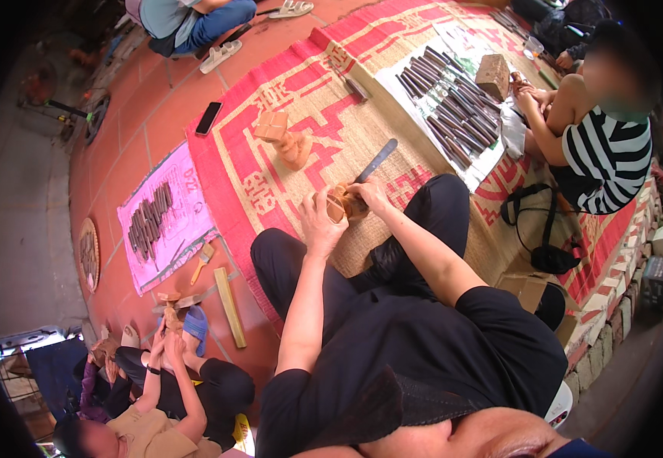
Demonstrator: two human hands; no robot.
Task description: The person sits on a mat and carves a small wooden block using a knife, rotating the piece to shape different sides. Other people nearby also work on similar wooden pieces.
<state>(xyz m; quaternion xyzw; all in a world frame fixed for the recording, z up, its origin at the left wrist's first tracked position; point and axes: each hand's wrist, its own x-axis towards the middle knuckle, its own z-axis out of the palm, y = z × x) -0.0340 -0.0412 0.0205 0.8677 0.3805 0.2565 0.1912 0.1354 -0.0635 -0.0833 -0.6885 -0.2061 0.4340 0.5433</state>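
Several dark chisels (148, 221) lie in rows on a pink cloth (165, 229) at the far left of the terracotta floor, with a wooden mallet (202, 261) and a pale wooden slat (230, 306) just beside the cloth's lower edge. Below them a seated co-worker's hands (168, 342) grip a small wooden figure. Further up, a black phone (208, 118) rests at the edge of the red-and-tan woven mat (324, 137), and an unfinished wooden carving (284, 139) lies on the mat itself.

At the middle, the person's left hand (318, 225) wraps its fingers closed around a small brown wooden piece (341, 204), held above the mat in front of the black-trousered knees. The right hand (370, 195) presses against the same piece from the other side, fingers curled around what seems to be the handle of a flat metal chisel blade (377, 160) that slants up and away; the exact grip is hard to make out at this size.

To the right, many more dark carving tools (446, 107) lie side by side on a white sheet (423, 84), with a wooden block (492, 75) near them. A person in a striped top (610, 156) sits at the far right, a black bag (549, 256) by their legs.
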